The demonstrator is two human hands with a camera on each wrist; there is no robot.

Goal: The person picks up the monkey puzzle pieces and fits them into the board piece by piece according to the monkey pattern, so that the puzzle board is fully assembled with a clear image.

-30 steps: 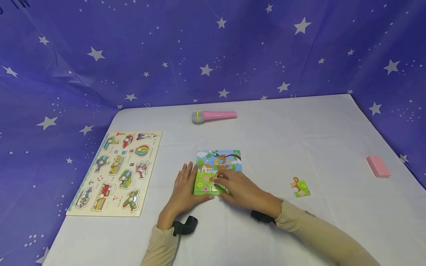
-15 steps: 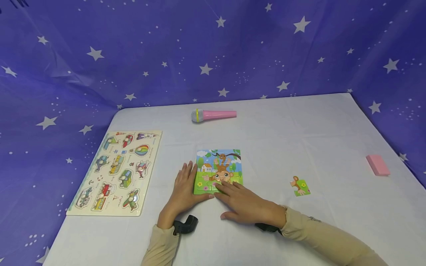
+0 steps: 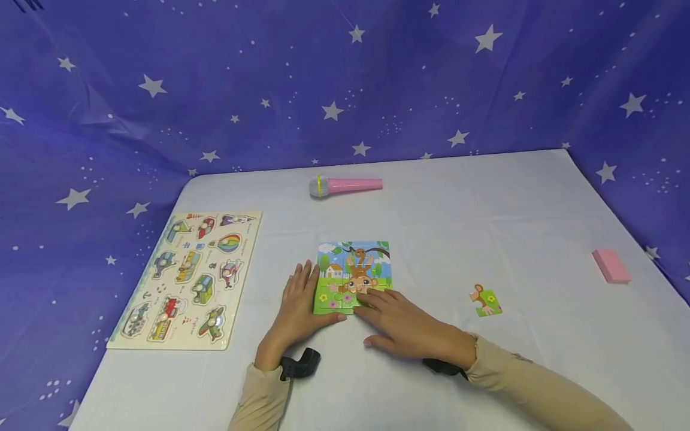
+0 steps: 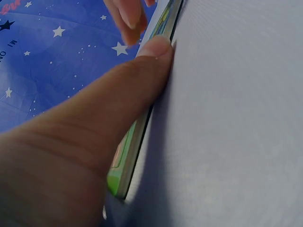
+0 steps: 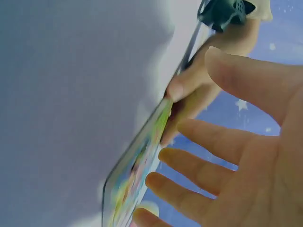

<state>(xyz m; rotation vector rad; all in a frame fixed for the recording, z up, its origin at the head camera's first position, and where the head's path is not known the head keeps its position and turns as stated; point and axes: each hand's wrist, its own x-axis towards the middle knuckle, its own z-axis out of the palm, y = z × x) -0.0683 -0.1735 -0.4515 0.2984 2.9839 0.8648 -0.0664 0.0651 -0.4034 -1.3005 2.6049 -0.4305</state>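
A small square jigsaw puzzle (image 3: 353, 269) with a hanging monkey, a house and flowers lies flat mid-table. My left hand (image 3: 298, 305) rests against it, fingers along its left side and thumb along the near edge; the left wrist view has the thumb (image 4: 137, 71) on that edge. Over the puzzle's lower right corner my right hand (image 3: 404, 323) spreads with extended fingers, hiding that corner. From the right wrist view, this hand's fingers (image 5: 203, 170) are apart, nothing between them. One loose jigsaw piece (image 3: 489, 302), green with a brown monkey part, lies right of the right hand.
At the left lies a cream knob puzzle board (image 3: 196, 281) with vehicle pictures. A pink toy microphone (image 3: 353, 185) is at the back, and a pink block (image 3: 611, 266) near the right edge. A starry purple curtain (image 3: 345, 78) surrounds the white tabletop (image 3: 458, 215).
My right hand has drawn back from the puzzle's middle toward its lower right, its fingers straightening and the monkey's face uncovered. The left hand and the loose piece stay put.
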